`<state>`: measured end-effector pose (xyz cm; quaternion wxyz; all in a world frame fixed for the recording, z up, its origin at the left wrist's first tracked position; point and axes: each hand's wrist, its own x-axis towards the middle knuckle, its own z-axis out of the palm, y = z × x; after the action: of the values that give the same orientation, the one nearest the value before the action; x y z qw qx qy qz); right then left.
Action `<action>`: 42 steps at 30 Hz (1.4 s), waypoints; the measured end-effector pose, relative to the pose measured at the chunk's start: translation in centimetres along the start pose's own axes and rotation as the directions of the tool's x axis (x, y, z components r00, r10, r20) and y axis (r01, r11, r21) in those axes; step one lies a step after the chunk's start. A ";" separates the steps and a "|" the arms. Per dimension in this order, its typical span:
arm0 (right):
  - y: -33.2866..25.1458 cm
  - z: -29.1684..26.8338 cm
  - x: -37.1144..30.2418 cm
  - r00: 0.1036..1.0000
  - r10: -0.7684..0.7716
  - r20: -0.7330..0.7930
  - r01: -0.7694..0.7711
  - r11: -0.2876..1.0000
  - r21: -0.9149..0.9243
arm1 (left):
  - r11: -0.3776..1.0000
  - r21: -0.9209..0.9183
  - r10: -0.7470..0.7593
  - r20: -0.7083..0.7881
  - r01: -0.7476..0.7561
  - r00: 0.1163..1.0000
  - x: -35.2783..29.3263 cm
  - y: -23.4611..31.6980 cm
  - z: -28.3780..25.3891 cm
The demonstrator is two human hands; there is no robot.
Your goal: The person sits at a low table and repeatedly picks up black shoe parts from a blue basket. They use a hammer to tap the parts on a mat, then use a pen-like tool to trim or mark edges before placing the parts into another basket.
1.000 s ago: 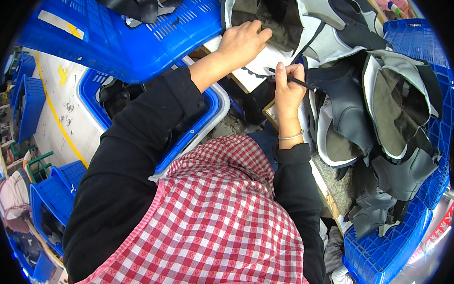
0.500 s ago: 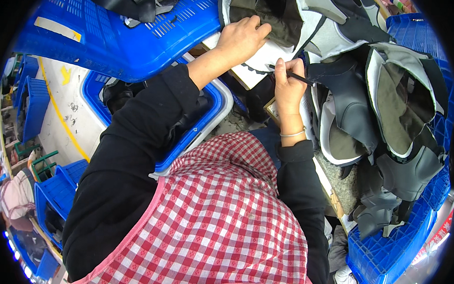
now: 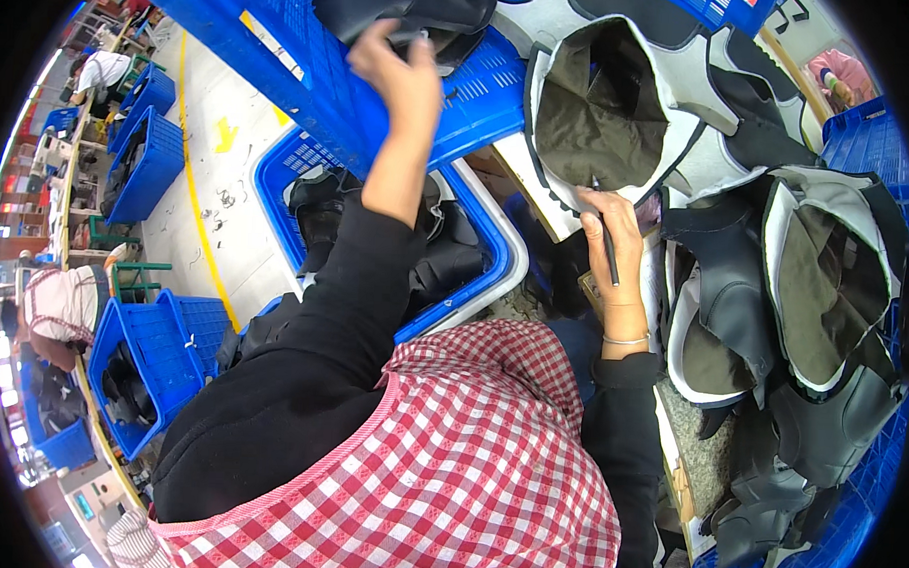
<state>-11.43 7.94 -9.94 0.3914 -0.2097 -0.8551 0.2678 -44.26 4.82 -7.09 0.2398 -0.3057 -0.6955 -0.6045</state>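
My left hand (image 3: 399, 82) is over the blue basket at the upper left, thumb and fingers apart. Just beyond its fingertips lie black shoe uppers (image 3: 404, 7); whether it touches them I cannot tell. A slim black pen-like tool (image 3: 610, 257) is held in my right hand (image 3: 617, 228). That hand rests by the near rim of a lined boot upper (image 3: 600, 119) with a white edge and brownish-grey lining, its mouth facing up. More uppers with white padding and dark lining (image 3: 825, 272) are piled on the right.
A blue perforated basket (image 3: 486, 110) slants across the upper left. Beneath it, a blue bin (image 3: 267, 192) with a pale rim holds black pieces. Another blue basket (image 3: 857, 498) stands at the right. Further left are a yellow floor line (image 3: 202, 205), stacked blue crates (image 3: 136, 373) and other people.
My left hand has left the lined upper and moved left over the basket. My right hand keeps the pen-like tool, now turned lengthwise along the hand. The view has shifted, showing more on the left.
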 end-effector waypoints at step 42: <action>0.0 2.0 -0.5 0.867 0.478 -0.138 -0.420 0.852 0.313 | 0.912 -0.358 0.315 0.923 -0.199 -0.220 -7.5 5.7 3.7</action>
<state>-12.66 7.10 -11.31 0.4307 -0.3758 -0.6903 0.4436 -34.81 7.89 -8.93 -0.2618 -0.7984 -0.5280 -0.1238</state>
